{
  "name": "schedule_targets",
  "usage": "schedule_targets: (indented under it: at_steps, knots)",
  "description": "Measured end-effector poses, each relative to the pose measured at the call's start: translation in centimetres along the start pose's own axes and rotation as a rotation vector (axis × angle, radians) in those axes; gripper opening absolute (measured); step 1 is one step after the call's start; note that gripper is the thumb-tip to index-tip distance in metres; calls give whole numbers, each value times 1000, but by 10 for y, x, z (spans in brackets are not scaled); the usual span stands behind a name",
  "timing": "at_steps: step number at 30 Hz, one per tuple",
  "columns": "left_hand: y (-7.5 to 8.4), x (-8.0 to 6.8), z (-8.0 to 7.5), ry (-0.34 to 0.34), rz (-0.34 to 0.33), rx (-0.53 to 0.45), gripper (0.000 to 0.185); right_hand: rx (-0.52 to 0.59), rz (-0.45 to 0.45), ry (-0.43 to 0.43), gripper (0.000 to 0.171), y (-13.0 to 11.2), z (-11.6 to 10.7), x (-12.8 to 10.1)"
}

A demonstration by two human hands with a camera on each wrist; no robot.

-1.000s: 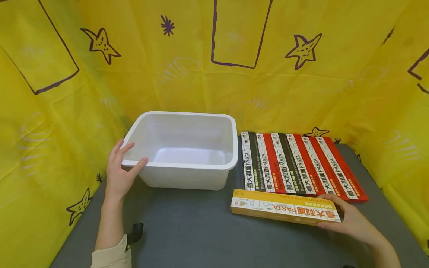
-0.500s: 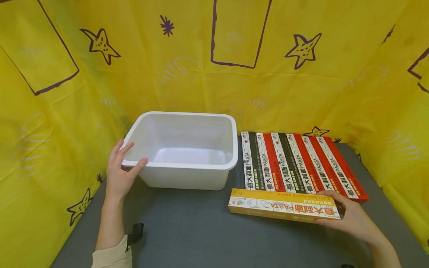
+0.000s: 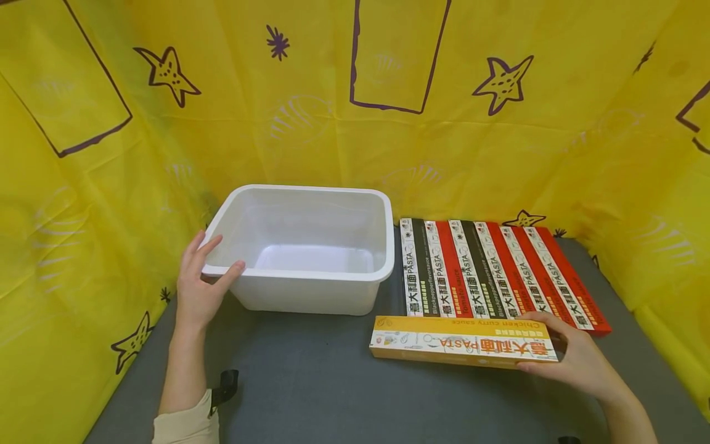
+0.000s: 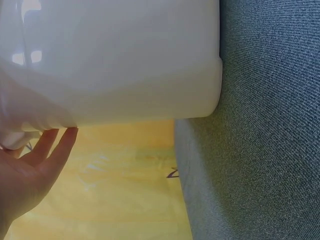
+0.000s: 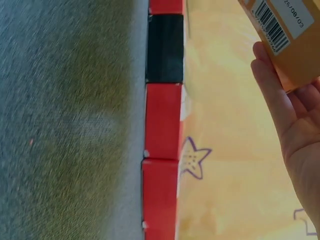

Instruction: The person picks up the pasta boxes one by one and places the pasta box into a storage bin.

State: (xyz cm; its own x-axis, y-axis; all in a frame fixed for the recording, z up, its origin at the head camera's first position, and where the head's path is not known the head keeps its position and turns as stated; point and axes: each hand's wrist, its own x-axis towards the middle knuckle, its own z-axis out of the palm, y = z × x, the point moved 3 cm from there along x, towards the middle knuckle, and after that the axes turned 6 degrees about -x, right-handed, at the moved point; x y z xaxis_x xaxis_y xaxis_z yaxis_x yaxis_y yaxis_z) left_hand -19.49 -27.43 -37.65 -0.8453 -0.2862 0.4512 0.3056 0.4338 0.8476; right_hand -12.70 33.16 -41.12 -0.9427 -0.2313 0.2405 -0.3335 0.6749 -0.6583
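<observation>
My right hand [image 3: 577, 359] grips the right end of a yellow-and-white pasta box [image 3: 463, 341] labelled chicken curry sauce. The box is held level above the grey table, in front of the other boxes; its barcoded end [image 5: 287, 37] shows in the right wrist view. At the front left corner of a white plastic bin [image 3: 310, 295], my left hand [image 3: 201, 290] holds the rim, thumb on the front edge and fingers along the left side. Nothing is visible inside the bin. In the left wrist view, fingers [image 4: 62, 150] touch the bin's outer wall.
A row of red and black pasta boxes [image 3: 493, 271] lies side by side right of the bin. Grey cloth [image 3: 310, 382] covers the table. A yellow patterned curtain [image 3: 333, 142] hangs close behind the bin and along both sides.
My right hand has shifted slightly left with the yellow pasta box, which stays about level. The left hand and the bin have not moved.
</observation>
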Motion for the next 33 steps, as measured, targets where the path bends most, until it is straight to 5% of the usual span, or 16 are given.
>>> schedule_targets:
  at_steps: [22,28,33]
  knots:
    - [-1,0,0,5,-11,5,59,631,-356,0,83,-37,-11,18]
    - [-2,0,0,9,-4,-3,59,645,-341,37,81,-44,-13,24]
    - [-1,-1,0,8,-21,-2,59,570,-214,71,77,-53,-15,29]
